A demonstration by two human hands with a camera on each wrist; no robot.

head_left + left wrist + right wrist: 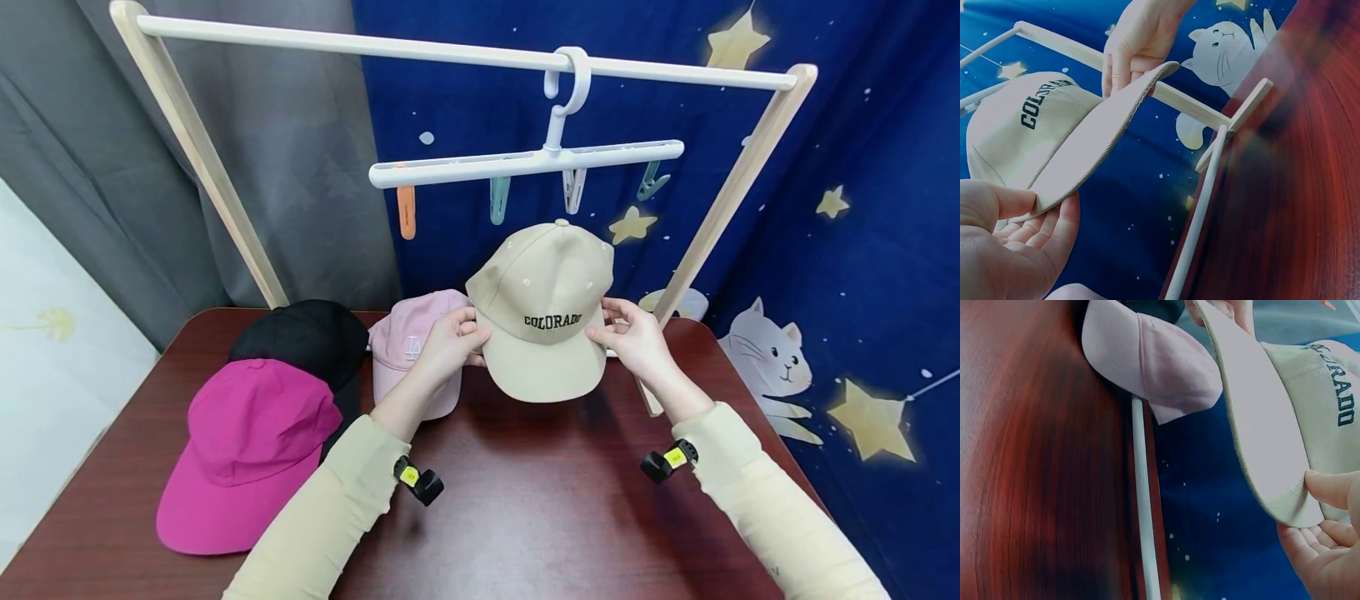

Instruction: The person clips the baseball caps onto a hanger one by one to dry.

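A beige baseball cap [551, 283] lettered COLORADO is held up over the table, its brim toward me and its crown just below the clips. My left hand [452, 337] pinches one side of the brim between thumb and fingers; in the left wrist view the thumb lies on top and the fingers underneath. On the opposite side my right hand [633, 337] pinches the brim the same way. Above the cap, a white clip hanger [525, 162] hangs by its hook, carrying an orange clip [407, 212], a teal clip [498, 200], a white clip [573, 191] and a green clip [651, 180].
A wooden rack with a white rod [337, 46] stands on the dark red table [525, 492]. Left of my hands lie a pink cap [408, 333], a black cap [300, 337] and a magenta cap [251, 433]. Behind hang a grey curtain [292, 167] and a blue star-patterned curtain [450, 92].
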